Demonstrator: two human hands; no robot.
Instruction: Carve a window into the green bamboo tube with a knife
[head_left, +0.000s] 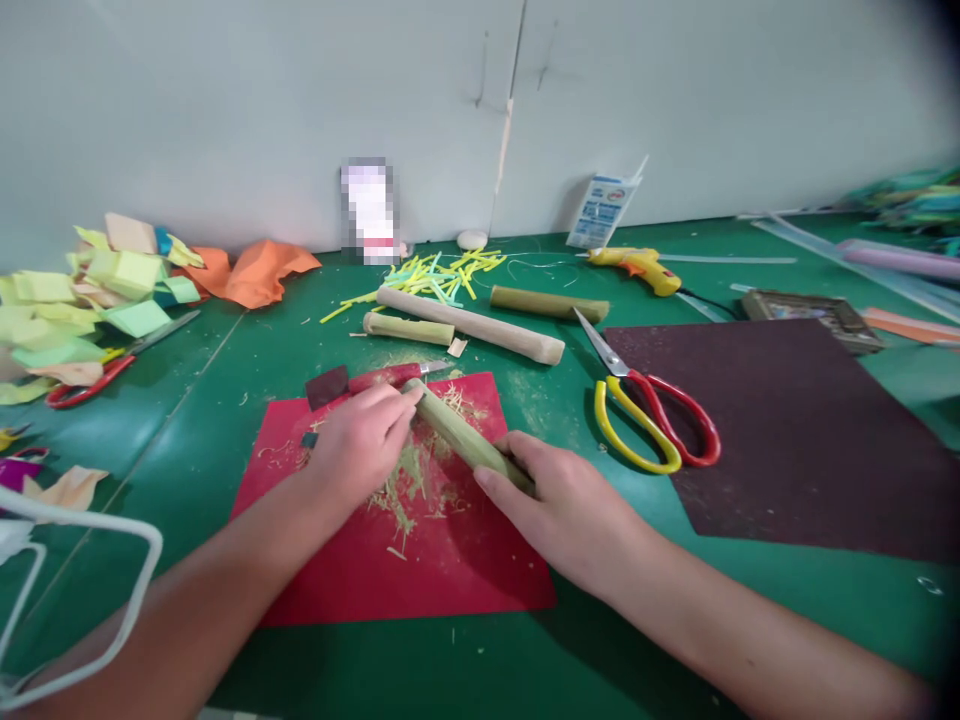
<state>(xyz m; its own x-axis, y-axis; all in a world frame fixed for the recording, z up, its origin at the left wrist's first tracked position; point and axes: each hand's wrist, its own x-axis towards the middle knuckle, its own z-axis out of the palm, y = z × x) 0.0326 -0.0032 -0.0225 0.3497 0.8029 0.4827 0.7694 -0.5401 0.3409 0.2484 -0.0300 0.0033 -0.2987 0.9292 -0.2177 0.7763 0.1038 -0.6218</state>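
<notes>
A pale green bamboo tube [457, 425] slants over the red sheet [322, 590], which is strewn with fine shavings [405, 500]. My right hand [547, 490] is wrapped around the near end of the tube. At its far end my left hand [367, 435] is closed with its fingertips pressed on the tube; whether a small piece sits under them is hidden. Just beyond my left hand lies a red-handled knife [382, 378], its blade pointing right. Beside it is a small dark brown square [327, 387]. Several more bamboo pieces [480, 328] lie behind the sheet.
Scissors with red and yellow handles [652, 415] lie partly open at the right, overlapping a large dark brown sheet [787, 440]. Farther back are a yellow glue gun [637, 268], a carton [604, 210], yellow-green strips [442, 275] and a phone [369, 210]. Paper scraps [112, 280] pile up left.
</notes>
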